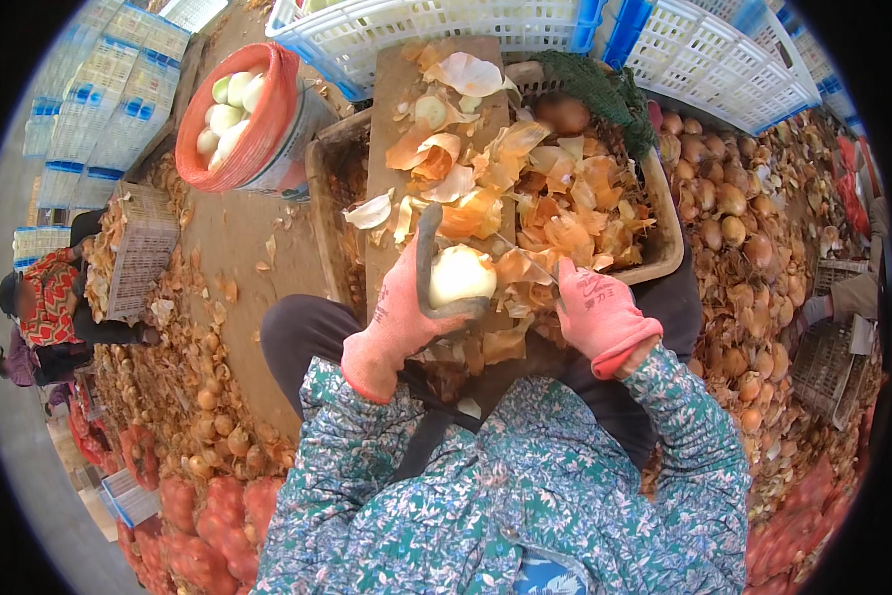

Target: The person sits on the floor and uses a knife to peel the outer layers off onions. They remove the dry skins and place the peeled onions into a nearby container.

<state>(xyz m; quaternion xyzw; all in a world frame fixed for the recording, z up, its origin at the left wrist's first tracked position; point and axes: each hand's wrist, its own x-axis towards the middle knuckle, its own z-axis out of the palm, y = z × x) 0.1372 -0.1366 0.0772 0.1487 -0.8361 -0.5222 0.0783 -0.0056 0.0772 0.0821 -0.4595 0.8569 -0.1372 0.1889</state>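
My left hand point(401, 305), in a pink and grey work glove, grips a peeled white onion point(461, 276) above a wooden board point(388, 156). In a matching glove, my right hand point(602, 309) is closed on a knife whose handle is hidden by the fingers. The thin blade point(526, 254) points up and left, apart from the onion. Loose orange-brown onion skins point(565, 216) lie on the board and in the plastic crate point(669, 216) beneath it. An unpeeled onion point(562, 113) sits at the crate's far end, beside a dark green mesh net point(602, 93).
A bucket lined with red mesh point(289, 111) holds several peeled onions point(226, 117). White-and-blue crates point(446, 30) stand ahead. Unpeeled onions point(732, 201) cover the floor on the right. Filled red mesh sacks point(208, 535) lie lower left. Other people point(48, 297) sit at the left.
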